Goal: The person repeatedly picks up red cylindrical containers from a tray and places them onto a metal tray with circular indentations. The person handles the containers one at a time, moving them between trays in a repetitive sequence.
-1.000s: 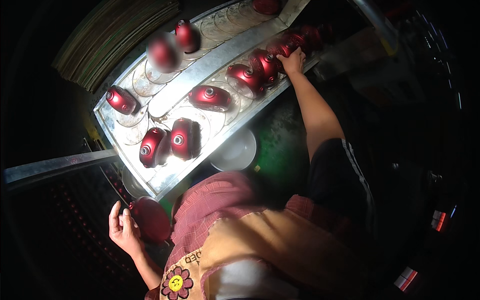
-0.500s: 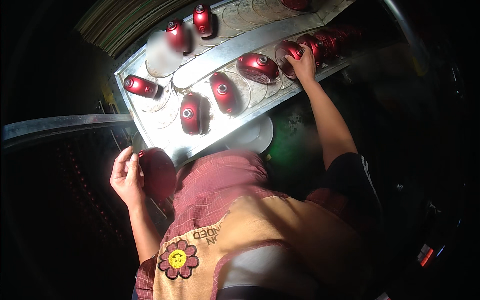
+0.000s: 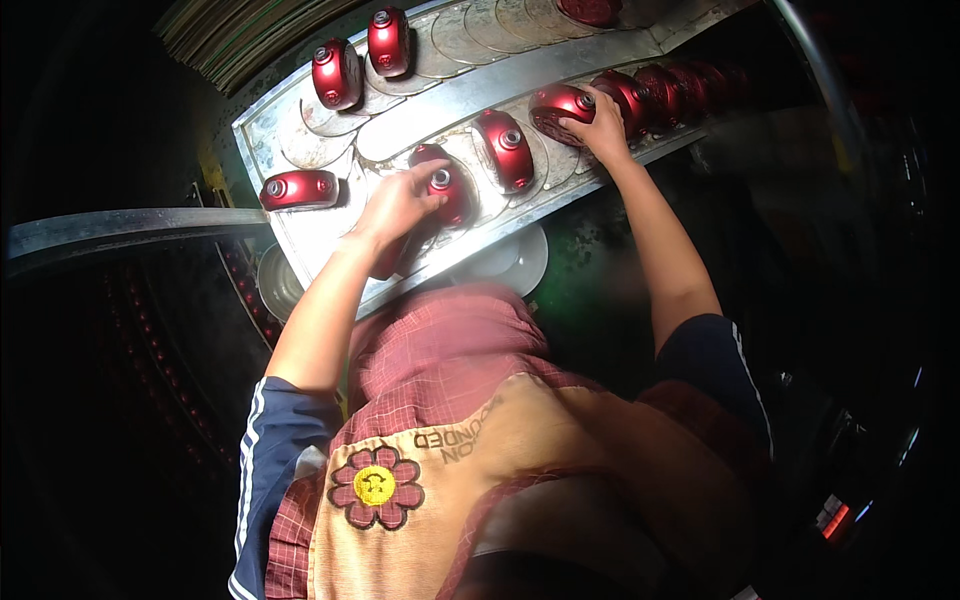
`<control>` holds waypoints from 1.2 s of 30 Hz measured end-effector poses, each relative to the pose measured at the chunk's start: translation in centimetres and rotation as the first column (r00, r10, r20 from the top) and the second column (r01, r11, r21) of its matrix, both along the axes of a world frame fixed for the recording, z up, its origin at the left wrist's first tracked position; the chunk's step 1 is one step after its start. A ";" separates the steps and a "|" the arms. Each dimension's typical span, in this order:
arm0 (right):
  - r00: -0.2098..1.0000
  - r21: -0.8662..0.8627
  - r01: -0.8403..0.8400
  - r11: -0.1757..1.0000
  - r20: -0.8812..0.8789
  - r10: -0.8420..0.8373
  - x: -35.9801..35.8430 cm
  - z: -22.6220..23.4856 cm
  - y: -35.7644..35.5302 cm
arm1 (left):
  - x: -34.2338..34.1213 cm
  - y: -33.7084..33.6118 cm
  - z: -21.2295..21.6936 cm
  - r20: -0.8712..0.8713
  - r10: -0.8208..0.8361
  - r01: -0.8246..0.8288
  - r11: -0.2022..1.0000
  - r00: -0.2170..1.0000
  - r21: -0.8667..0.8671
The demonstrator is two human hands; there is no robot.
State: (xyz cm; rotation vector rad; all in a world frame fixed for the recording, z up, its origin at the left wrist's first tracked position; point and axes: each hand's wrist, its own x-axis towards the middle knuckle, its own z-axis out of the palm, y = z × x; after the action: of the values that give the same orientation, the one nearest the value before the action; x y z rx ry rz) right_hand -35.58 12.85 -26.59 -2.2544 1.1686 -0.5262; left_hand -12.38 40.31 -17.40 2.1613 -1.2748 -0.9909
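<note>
Glossy dark-red, round flattened bottles with short necks stand on a metal conveyor of overlapping plates [image 3: 590,165]. My left hand [image 3: 395,205] reaches over the near lane, its thumb and fingers around the neck of a red bottle [image 3: 455,200]. Beneath that wrist another red bottle [image 3: 388,262] is mostly hidden. Farther right, my right hand [image 3: 603,130] is closed on a tilted red bottle [image 3: 555,108], fingers by its neck and thumb on its flat face. Between the hands an upright red bottle [image 3: 503,150] stands untouched.
Two red bottles [image 3: 337,75] [image 3: 390,45] stand on the far lane, and one [image 3: 300,188] lies at the left bend. More red bottles [image 3: 670,95] crowd the right. A metal rail [image 3: 140,225] juts left; a pale basin [image 3: 510,262] sits below the conveyor edge.
My left hand has moved up and right onto the conveyor; the bottle it held low at the left is out of sight. The bottle beside my right hand now stands upright. Far-lane bottles shifted left.
</note>
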 end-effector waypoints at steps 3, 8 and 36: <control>0.990 -0.119 0.125 0.985 0.085 -0.116 -0.3 -1.0 -1.7 | -0.7 -3.5 -1.7 -0.105 -0.018 0.007 0.995 0.994 -0.100; 0.927 -0.095 0.371 0.924 -0.030 -0.375 -1.2 -1.5 -1.7 | -1.6 -4.6 -2.6 -0.178 -0.004 -0.016 0.994 0.984 -0.113; 0.867 0.373 0.089 0.923 0.427 -0.256 10.4 12.1 -3.4 | 20.2 -26.0 -4.8 -0.337 0.367 -0.499 0.624 0.867 -0.602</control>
State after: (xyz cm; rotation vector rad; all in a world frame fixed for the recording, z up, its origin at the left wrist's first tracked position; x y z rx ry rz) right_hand -25.14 9.50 -14.52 -1.6086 1.1106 -0.8183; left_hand 7.81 14.32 -22.16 1.6179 -0.7710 -0.4000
